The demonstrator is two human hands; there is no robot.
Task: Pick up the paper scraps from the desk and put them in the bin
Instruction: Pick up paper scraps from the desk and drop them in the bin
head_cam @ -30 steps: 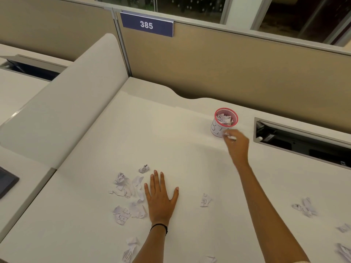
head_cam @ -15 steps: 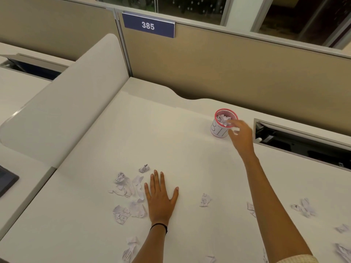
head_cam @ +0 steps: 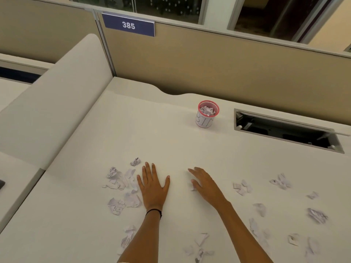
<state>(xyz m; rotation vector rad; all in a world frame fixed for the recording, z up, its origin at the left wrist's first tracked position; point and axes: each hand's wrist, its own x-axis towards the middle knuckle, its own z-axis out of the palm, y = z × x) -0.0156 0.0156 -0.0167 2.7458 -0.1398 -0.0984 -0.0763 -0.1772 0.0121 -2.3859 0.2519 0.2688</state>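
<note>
Both hands are low in the middle of the frame, a little apart on the white desk (head_cam: 171, 141). The left hand (head_cam: 153, 188) lies flat, palm down, fingers spread and holding nothing. The right hand (head_cam: 206, 185) is blurred, with its fingers stretched out loosely. A bit of white shows by its thumb, but I cannot tell if it touches it.

Crumpled white paper scraps (head_cam: 121, 182) cluster just left of the left hand. More scraps (head_cam: 242, 186) are scattered right of the right hand and along the bottom edge.

The small white bin with a red rim (head_cam: 204, 122) stands well beyond the hands, upper right of centre, with scraps already inside.
</note>
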